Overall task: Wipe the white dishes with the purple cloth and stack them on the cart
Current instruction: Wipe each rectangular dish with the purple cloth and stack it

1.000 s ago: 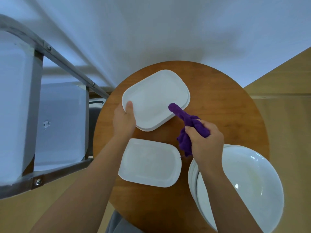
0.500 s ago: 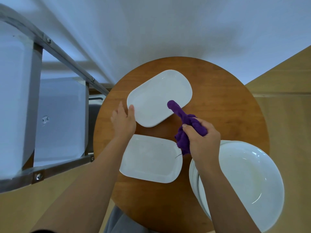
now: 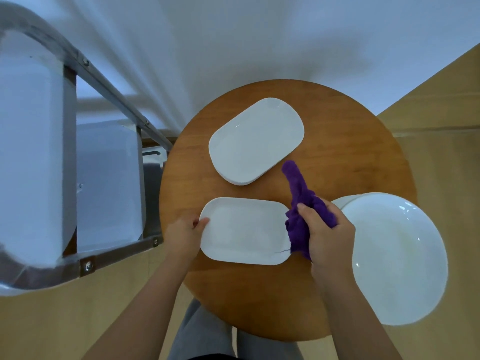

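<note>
On the round tabletop (image 3: 337, 141), the left hand (image 3: 185, 233) grips a rectangular white dish (image 3: 244, 231); the right hand (image 3: 328, 237) clutches the purple cloth (image 3: 301, 201).

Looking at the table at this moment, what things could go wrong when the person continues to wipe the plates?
1. The left hand holds the near rectangular plate only at one end, thumb on the rim; that thin grip might slip when lifting.
2. The round plates jut over the edge of the round table beside the right forearm; a bump could tip them.
3. The purple cloth in the right hand trails a loose thread over the plate, which may snag.
</note>
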